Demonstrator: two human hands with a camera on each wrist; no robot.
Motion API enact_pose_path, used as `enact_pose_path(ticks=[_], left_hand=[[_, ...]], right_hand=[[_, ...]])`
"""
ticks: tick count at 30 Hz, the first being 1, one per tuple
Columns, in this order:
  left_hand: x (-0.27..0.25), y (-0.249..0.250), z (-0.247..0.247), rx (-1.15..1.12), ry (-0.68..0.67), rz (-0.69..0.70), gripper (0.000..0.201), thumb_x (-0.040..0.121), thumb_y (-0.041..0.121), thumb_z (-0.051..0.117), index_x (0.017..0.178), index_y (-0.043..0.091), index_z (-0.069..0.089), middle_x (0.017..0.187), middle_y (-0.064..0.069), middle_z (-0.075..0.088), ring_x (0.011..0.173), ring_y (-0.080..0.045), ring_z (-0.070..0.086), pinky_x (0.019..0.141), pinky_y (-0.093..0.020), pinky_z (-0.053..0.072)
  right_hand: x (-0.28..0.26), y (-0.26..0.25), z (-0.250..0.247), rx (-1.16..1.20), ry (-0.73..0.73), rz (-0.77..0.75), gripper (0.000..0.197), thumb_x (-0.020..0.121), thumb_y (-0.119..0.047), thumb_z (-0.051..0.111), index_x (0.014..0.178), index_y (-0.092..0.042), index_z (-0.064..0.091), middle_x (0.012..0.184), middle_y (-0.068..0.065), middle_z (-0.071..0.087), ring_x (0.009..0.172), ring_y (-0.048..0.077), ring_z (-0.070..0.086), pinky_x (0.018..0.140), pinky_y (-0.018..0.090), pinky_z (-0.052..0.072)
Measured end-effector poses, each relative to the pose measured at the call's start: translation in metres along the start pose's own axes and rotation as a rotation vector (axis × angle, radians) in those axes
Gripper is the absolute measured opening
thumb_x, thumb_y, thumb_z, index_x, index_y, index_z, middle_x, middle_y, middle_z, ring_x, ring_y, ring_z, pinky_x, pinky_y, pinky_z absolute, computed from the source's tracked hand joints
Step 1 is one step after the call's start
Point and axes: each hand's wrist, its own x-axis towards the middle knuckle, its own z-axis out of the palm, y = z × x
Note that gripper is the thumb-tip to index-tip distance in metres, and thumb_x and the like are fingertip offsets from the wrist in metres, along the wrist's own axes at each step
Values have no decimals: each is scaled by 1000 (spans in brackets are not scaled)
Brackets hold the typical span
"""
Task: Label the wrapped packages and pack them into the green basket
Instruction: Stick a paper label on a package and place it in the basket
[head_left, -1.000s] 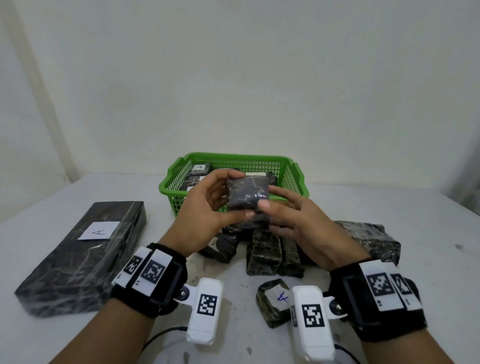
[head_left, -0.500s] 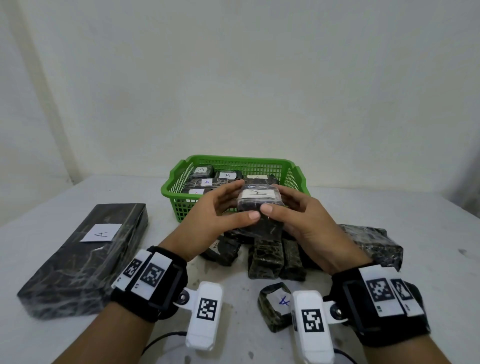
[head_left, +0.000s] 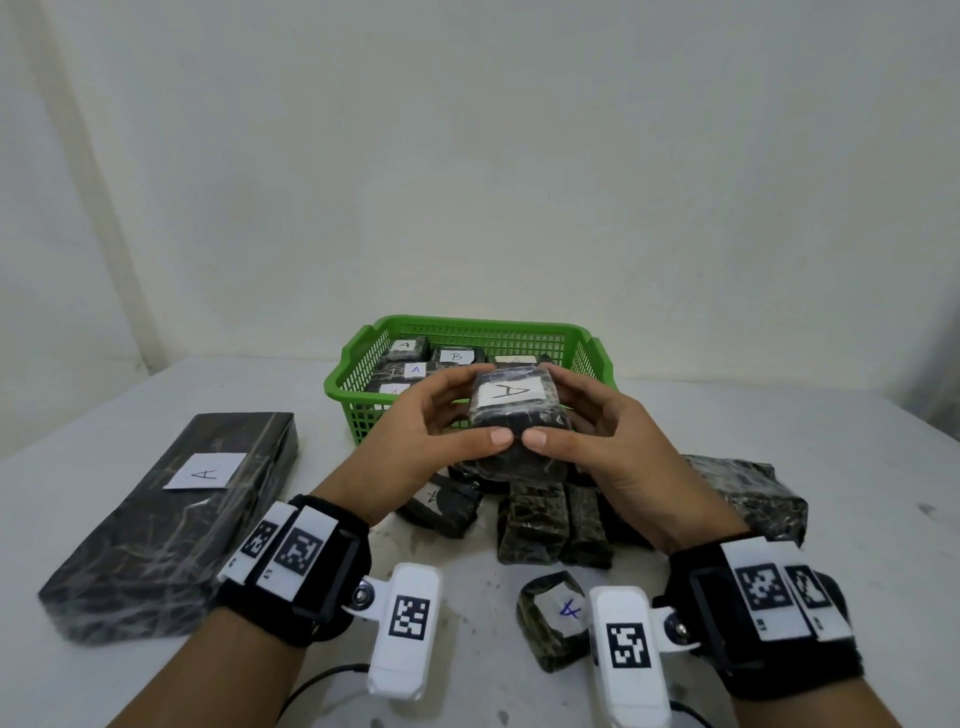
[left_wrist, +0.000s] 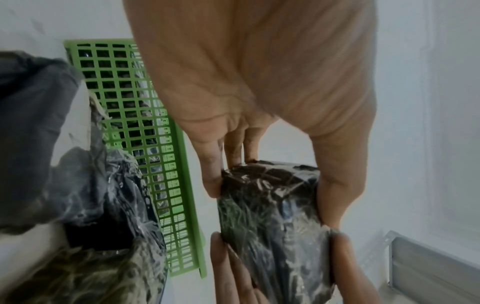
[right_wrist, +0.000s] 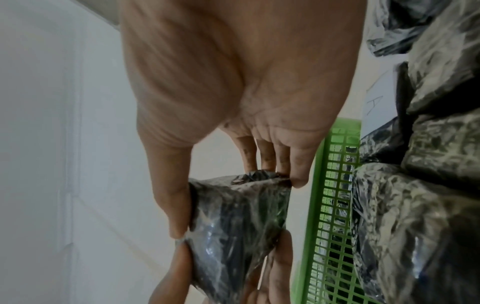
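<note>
A small dark wrapped package (head_left: 517, 423) with a white label marked A on top hangs in the air just in front of the green basket (head_left: 582, 345). My left hand (head_left: 441, 431) grips its left side and my right hand (head_left: 587, 431) grips its right side, thumbs meeting on the near face. The left wrist view shows the package (left_wrist: 272, 216) pinched between thumb and fingers, and so does the right wrist view, with the package (right_wrist: 233, 216) beside the basket wall (right_wrist: 335, 205). Several labelled packages (head_left: 415, 370) lie inside the basket.
A long dark wrapped box (head_left: 176, 519) labelled A lies at the left. Several wrapped packages (head_left: 530, 519) sit under my hands, a larger one (head_left: 748, 493) at the right. A small package (head_left: 556, 618) labelled A lies near the front edge of the white table (head_left: 779, 415).
Both hands have turned the package so its labelled face points up, and have lifted it slightly toward the basket.
</note>
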Motion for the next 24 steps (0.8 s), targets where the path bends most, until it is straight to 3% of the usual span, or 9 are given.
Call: enact_pose_path(ticks=[5, 9, 11, 13, 16, 18, 20, 22, 24], left_hand=[[-1, -1, 1, -33, -52, -38, 83, 71, 27, 84, 146, 19, 50, 141, 0, 63, 129, -19, 62, 105, -36, 52], [2, -2, 8, -23, 99, 6, 81, 64, 25, 90, 137, 17, 55, 128, 3, 70, 117, -15, 69, 89, -25, 58], [4, -6, 9, -40, 189, 27, 88, 57, 35, 92, 135, 20, 54, 129, 4, 69, 116, -15, 69, 89, -28, 60], [6, -9, 11, -27, 250, 41, 93, 52, 40, 93, 133, 24, 52, 132, 5, 66, 120, -15, 67, 92, -33, 60], [5, -11, 14, 6, 238, 56, 94, 49, 38, 96, 130, 29, 49, 136, 8, 60, 124, -14, 64, 95, -36, 59], [3, -9, 16, -16, 209, 52, 91, 56, 36, 95, 132, 30, 46, 138, 6, 58, 122, -15, 65, 93, -34, 59], [3, -5, 16, -93, 229, 29, 77, 73, 39, 90, 136, 26, 48, 136, 0, 59, 117, -17, 69, 90, -33, 60], [5, -1, 14, -185, 232, -38, 60, 84, 43, 78, 135, 20, 57, 131, -6, 67, 115, -22, 70, 91, -41, 60], [7, -1, 13, -199, 213, -96, 45, 90, 34, 72, 129, 13, 66, 123, -9, 73, 113, -26, 71, 95, -47, 59]], right_hand=[[1, 0, 1, 53, -9, 9, 90, 62, -32, 94, 144, -22, 59, 138, 0, 69, 132, 19, 63, 115, 48, 47], [1, -3, 4, 164, 10, 74, 79, 67, -19, 91, 139, -15, 60, 136, 5, 70, 122, 21, 70, 104, 41, 56], [1, -8, 7, 185, 19, 163, 77, 70, -32, 93, 137, -14, 62, 131, 8, 73, 115, 24, 74, 100, 39, 58], [1, -14, 9, 181, 48, 257, 62, 75, -46, 87, 126, -15, 72, 119, 12, 77, 105, 34, 77, 94, 44, 61], [3, -20, 10, 217, 37, 307, 42, 85, -42, 72, 114, -12, 77, 111, 19, 78, 95, 39, 77, 84, 46, 65], [7, -22, 9, 212, 40, 294, 32, 94, -30, 70, 113, -6, 77, 107, 18, 78, 86, 34, 77, 80, 44, 66], [11, -23, 7, 188, 52, 302, 23, 98, -20, 65, 108, -2, 76, 97, 14, 78, 78, 31, 76, 75, 41, 65], [12, -24, 5, 145, 51, 331, 20, 98, -15, 64, 106, 0, 75, 97, 13, 77, 77, 30, 73, 70, 40, 63], [13, -25, 5, 99, 44, 361, 23, 97, -15, 64, 110, 2, 74, 100, 15, 76, 81, 32, 69, 69, 39, 60]])
